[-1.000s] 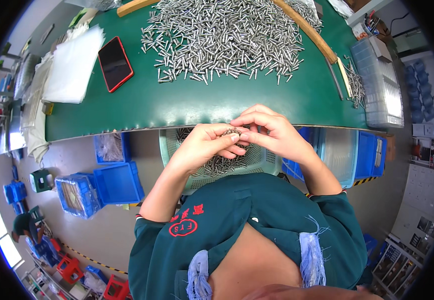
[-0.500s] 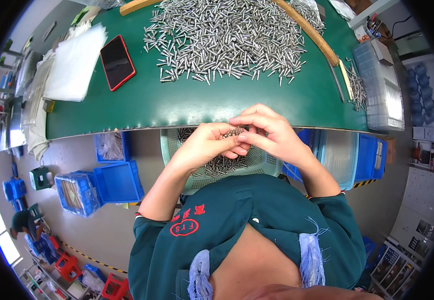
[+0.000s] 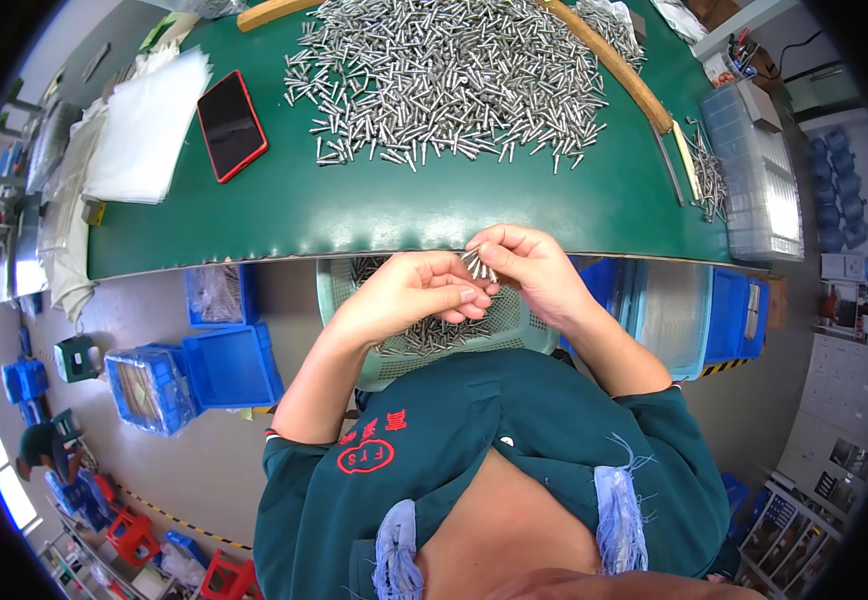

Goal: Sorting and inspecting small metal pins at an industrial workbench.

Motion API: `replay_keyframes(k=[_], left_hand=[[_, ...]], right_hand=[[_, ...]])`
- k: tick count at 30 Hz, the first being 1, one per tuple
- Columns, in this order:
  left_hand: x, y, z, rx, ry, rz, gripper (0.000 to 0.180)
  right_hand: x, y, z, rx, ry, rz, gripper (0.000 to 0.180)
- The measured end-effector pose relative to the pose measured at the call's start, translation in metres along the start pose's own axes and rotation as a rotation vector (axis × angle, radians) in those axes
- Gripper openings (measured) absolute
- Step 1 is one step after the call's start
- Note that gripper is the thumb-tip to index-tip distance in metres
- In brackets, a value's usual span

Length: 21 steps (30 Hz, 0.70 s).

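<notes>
Just off the table's front edge my two hands meet over a pale green plastic basket (image 3: 514, 335). My right hand (image 3: 537, 272) pinches a small fanned bunch of silvery metal pins (image 3: 478, 265) between thumb and fingers. Beside it, my left hand (image 3: 416, 292) is curled closed, thumb against the fingers, its fingertips close to the bunch; what lies inside is hidden. More pins (image 3: 432, 335) lie in the basket below, partly covered by my hands. A broad heap of loose metal pins (image 3: 454, 80) covers the back middle of the green table (image 3: 374, 210).
Wooden strips (image 3: 619, 70) border the heap. A red-edged phone (image 3: 232, 126) and white sheets (image 3: 149, 130) lie at left. Clear plastic boxes (image 3: 754, 170) stand at right, near a small pin pile (image 3: 706, 172). Blue crates (image 3: 234, 365) sit below on the left.
My hands have drawn slightly apart. The right hand has shifted a little down and left, and the pins now show fanned at its fingertips.
</notes>
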<state>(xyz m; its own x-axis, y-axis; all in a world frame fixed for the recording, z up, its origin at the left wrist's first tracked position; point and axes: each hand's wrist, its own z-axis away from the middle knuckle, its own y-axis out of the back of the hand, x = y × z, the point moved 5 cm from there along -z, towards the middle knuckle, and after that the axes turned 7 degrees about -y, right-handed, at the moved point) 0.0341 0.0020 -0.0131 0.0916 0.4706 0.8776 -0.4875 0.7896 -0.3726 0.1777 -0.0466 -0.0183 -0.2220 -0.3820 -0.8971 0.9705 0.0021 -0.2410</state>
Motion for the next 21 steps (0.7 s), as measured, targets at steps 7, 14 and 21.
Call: replay_keyframes(k=[7,14,21], left_hand=[[0.002,0.002,0.006,-0.020,-0.027,-0.016,0.024],[0.020,0.036,0.020,0.226,-0.133,-0.201,0.025],[0.033,0.049,0.022,0.391,-0.256,-0.390,0.025]], right_hand=[[0.023,-0.010,0.000,-0.223,-0.285,-0.732,0.022],[0.026,-0.010,0.000,-0.160,-0.345,-0.726,0.023],[0.007,-0.016,0.006,-0.173,-0.042,0.102,0.016]])
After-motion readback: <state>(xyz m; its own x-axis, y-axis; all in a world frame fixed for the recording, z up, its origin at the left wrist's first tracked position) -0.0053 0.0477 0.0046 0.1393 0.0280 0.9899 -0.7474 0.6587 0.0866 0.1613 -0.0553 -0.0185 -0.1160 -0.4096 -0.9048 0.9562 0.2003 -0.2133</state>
